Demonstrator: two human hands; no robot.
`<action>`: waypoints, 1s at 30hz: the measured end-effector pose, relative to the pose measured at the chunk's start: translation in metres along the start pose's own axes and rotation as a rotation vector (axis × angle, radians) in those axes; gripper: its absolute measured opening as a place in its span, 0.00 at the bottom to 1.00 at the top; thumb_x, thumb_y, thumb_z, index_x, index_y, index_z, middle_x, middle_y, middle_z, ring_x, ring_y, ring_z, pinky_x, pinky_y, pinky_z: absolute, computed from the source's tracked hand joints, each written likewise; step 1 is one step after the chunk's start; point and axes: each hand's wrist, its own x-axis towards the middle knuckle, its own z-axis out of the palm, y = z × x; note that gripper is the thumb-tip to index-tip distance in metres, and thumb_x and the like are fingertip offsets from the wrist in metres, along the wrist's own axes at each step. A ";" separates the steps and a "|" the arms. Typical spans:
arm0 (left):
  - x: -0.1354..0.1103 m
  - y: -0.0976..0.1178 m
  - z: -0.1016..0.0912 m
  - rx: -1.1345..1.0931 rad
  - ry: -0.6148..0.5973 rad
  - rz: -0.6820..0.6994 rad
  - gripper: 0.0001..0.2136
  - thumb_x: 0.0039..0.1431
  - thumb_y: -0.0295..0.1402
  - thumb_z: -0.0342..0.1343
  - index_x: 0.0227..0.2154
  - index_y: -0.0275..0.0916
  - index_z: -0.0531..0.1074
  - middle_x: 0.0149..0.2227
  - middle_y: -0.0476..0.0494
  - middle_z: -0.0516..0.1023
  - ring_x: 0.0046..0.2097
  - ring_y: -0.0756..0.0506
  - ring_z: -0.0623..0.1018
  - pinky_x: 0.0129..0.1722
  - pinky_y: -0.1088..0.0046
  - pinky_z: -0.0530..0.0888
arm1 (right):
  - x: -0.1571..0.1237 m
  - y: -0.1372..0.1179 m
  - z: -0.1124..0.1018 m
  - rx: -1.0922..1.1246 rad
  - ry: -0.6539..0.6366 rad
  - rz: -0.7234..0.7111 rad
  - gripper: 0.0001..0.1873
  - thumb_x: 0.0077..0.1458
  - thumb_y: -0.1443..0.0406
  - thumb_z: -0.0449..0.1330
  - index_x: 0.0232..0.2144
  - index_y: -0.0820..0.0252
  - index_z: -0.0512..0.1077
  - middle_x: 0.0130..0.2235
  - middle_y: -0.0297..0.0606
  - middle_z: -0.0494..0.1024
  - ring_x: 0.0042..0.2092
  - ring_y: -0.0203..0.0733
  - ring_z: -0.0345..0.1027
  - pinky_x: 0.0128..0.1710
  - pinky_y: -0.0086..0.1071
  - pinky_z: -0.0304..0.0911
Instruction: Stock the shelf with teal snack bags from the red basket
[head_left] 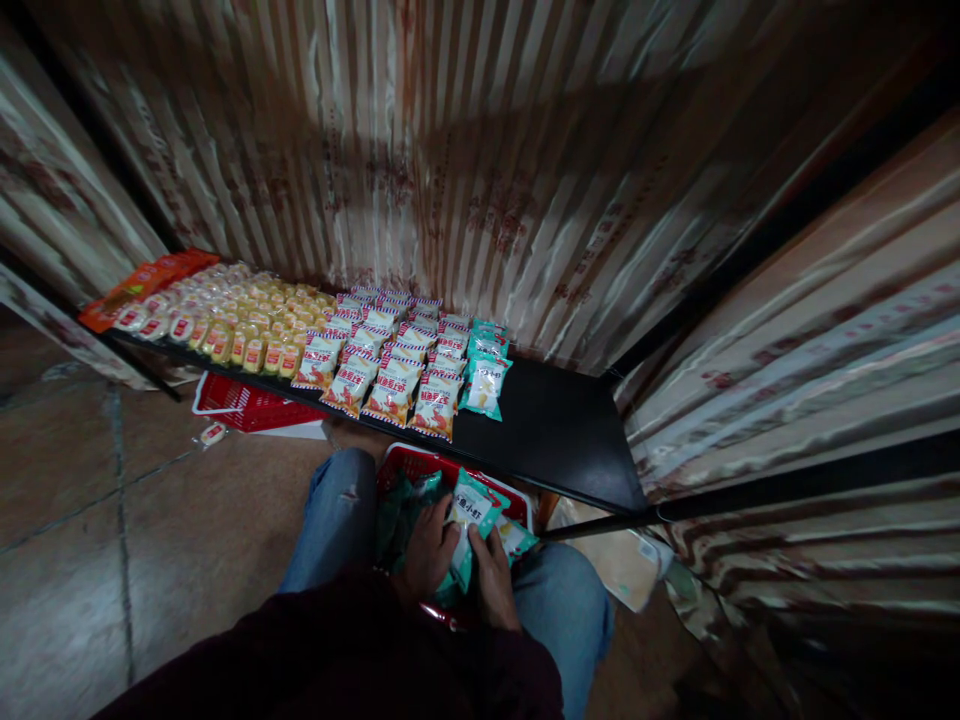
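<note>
Between my knees, a teal-and-white snack bag (471,508) is held upright over a red basket (519,497). My left hand (429,552) grips its left side, and my right hand (492,574) has the lower right side, thumb across the front. More teal bags (396,515) fill the basket around and below my hands. On the black shelf (555,425) just ahead, a short row of matching teal bags (486,385) stands at the right end of the stock. Parts of my fingers are hidden behind the held bag.
White-and-orange snack bags (394,385) stand in rows left of the teal ones. Small yellow packets (255,330) and an orange package (146,285) lie farther left. A second red basket (240,400) sits under the shelf, near a packet (213,433) on the floor.
</note>
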 end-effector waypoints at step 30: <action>0.023 0.003 0.001 -0.313 0.030 -0.099 0.15 0.51 0.44 0.60 0.36 0.39 0.75 0.36 0.43 0.79 0.38 0.41 0.76 0.39 0.67 0.71 | 0.000 -0.028 0.004 0.195 -0.102 -0.057 0.36 0.45 0.48 0.65 0.55 0.55 0.67 0.45 0.39 0.80 0.42 0.48 0.75 0.40 0.38 0.71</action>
